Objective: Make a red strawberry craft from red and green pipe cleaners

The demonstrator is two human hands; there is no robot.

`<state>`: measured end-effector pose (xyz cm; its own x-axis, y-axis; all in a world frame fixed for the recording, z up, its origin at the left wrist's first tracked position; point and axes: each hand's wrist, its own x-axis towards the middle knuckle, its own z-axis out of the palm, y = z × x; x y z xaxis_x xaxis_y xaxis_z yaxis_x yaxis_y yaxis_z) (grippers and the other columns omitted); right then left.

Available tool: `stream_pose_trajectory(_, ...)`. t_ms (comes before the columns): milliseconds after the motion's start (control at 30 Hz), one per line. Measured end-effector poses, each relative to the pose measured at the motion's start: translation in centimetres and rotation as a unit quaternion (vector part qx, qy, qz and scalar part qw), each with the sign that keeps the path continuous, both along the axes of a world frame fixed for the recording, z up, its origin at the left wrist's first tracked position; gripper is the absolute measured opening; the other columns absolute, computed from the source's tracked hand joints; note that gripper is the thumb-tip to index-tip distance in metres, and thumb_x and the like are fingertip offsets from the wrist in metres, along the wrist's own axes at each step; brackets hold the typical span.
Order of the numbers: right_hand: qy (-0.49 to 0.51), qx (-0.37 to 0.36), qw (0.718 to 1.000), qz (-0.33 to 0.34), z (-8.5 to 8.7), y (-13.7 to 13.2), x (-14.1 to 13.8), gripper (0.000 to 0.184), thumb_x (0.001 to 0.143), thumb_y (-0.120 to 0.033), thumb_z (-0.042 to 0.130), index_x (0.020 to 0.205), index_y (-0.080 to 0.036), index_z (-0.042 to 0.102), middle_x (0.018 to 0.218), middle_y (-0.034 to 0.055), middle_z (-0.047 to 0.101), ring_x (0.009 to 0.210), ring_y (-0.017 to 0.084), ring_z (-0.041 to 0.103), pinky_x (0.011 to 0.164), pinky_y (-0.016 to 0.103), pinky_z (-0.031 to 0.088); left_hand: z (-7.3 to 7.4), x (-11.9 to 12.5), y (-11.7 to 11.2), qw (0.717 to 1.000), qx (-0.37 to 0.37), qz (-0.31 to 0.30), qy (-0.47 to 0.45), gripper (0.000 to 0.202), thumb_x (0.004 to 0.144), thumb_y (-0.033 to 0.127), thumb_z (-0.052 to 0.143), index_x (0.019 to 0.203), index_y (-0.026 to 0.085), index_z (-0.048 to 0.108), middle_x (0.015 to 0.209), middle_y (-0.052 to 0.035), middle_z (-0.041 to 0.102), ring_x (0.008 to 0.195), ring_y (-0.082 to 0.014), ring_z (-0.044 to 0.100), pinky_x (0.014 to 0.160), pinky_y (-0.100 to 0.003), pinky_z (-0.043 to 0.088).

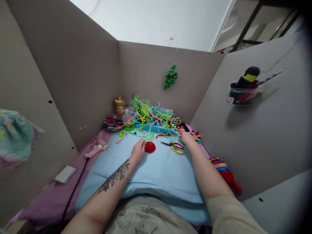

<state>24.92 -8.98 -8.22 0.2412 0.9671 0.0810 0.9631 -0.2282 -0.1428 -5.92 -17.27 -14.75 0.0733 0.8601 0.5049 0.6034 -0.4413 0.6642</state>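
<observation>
My left hand [138, 150] is closed at the left edge of a round, red fuzzy piece [150, 147], with a pale green strand rising beside it. Stretched forward on the right, my right hand [188, 137] has its fingers drawn together by the near right edge of the pipe cleaner heap [156, 114]. A small orange spot shows at its fingertips; what they hold is too small to make out. Between my hands lies a pair of scissors [177, 148] with red and yellow handles, blades pointing left.
A pink glue gun [97, 149] with a black cord and a white block [65, 174] lie at left. Behind stand a bowl of coiled strands [112, 123] and a brown cup [119, 106]. Grey panels enclose the table; a clear holder [245, 94] hangs on the right one.
</observation>
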Motion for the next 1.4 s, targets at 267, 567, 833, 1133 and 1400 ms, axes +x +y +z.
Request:
stream_pose_trajectory(267, 0.233, 0.284, 0.905, 0.216, 1.6, -5.5, -7.4, 0.032, 0.083, -0.017, 0.042, 0.105, -0.017, 0.065, 0.098, 0.0087, 0.067, 0.092, 0.020, 0.060, 0.083, 0.032, 0.046, -0.3, 0.5, 0.0, 0.999, 0.020, -0.019, 0.020, 0.016, 0.089, 0.019, 0.038, 0.086, 0.019, 0.054, 0.082, -0.0049, 0.061, 0.076, -0.0174, 0.057, 0.072, -0.030, 0.046)
stream_pose_trajectory(567, 0.343, 0.304, 0.799, 0.390, -5.7, -8.7, -16.3, 0.034, 0.084, -0.009, 0.044, 0.109, -0.022, 0.063, 0.099, 0.0072, 0.061, 0.094, 0.018, 0.058, 0.086, 0.034, 0.049, -0.4, 0.2, 0.0, 0.998, 0.044, -0.022, 0.027, 0.017, 0.090, 0.020, 0.038, 0.083, 0.019, 0.053, 0.077, -0.0038, 0.059, 0.074, -0.0167, 0.056, 0.070, -0.029, 0.046)
stream_pose_trajectory(833, 0.331, 0.345, 0.805, 0.351, -6.4, -8.9, -15.9, 0.020, 0.087, -0.017, 0.047, 0.096, -0.021, 0.064, 0.088, 0.0059, 0.062, 0.088, 0.019, 0.058, 0.083, 0.034, 0.048, -0.4, 0.7, -0.2, 0.996, 0.039, -0.050, 0.064, 0.017, 0.090, 0.023, 0.040, 0.085, 0.019, 0.056, 0.079, -0.0044, 0.061, 0.074, -0.0170, 0.056, 0.070, -0.029, 0.046)
stream_pose_trajectory(1133, 0.356, 0.351, 0.798, 0.337, -6.3, -9.1, -15.8, 0.016, 0.085, -0.018, 0.048, 0.088, -0.019, 0.064, 0.082, 0.0050, 0.062, 0.082, 0.017, 0.057, 0.077, 0.031, 0.048, 0.2, 0.5, -0.5, 0.994, 0.048, -0.086, 0.047, 0.017, 0.089, 0.023, 0.043, 0.087, 0.018, 0.060, 0.082, -0.0043, 0.064, 0.077, -0.0165, 0.058, 0.073, -0.028, 0.046)
stream_pose_trajectory(1400, 0.375, 0.390, 0.777, 0.322, -6.3, -8.8, -15.6, 0.016, 0.086, -0.020, 0.050, 0.092, -0.021, 0.065, 0.087, 0.0060, 0.065, 0.086, 0.019, 0.059, 0.080, 0.034, 0.049, -0.3, 0.3, 0.2, 0.998, 0.049, -0.038, -0.018, 0.018, 0.086, 0.023, 0.047, 0.087, 0.017, 0.063, 0.085, -0.0059, 0.068, 0.079, -0.0173, 0.062, 0.074, -0.028, 0.047)
